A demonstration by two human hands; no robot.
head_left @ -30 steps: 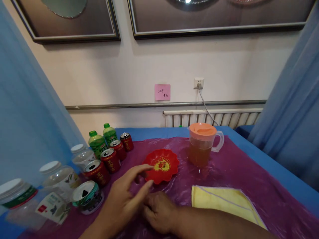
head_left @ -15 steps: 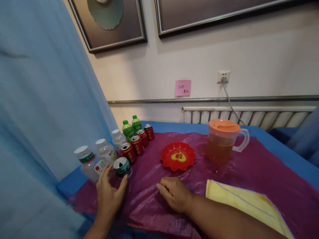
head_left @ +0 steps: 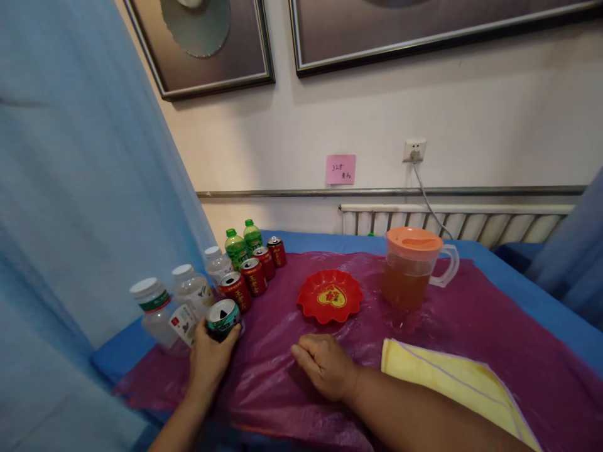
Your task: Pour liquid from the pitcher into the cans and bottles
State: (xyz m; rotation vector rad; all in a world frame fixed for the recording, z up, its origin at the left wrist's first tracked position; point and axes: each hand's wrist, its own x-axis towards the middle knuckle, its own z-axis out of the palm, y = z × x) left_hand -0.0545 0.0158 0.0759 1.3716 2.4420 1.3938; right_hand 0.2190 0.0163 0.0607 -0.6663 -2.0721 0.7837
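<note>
My left hand (head_left: 210, 353) is wrapped round the near side of a green and black can (head_left: 223, 317), thumb on its right and fingers on its left. The can stands upright on the purple plastic sheet (head_left: 273, 376), its top opened. Behind it a row of red cans (head_left: 253, 276) leads away toward the wall. My right hand (head_left: 325, 366) rests as a closed fist on the sheet, with nothing seen in it. Just beyond that fist lies a red scalloped plate (head_left: 306, 307) with a yellow emblem.
Clear jars with white lids (head_left: 160, 317) line the left side by a blue curtain (head_left: 85, 188). Two green bottles (head_left: 236, 248) stand at the back. A pitcher with an orange lid (head_left: 409, 270) holds brownish liquid at right, behind a folded yellow cloth (head_left: 447, 383).
My left hand has moved forward and closed from an open grasp beside the green and black can to a hold on it. The right fist stays put; the view has shifted slightly.
</note>
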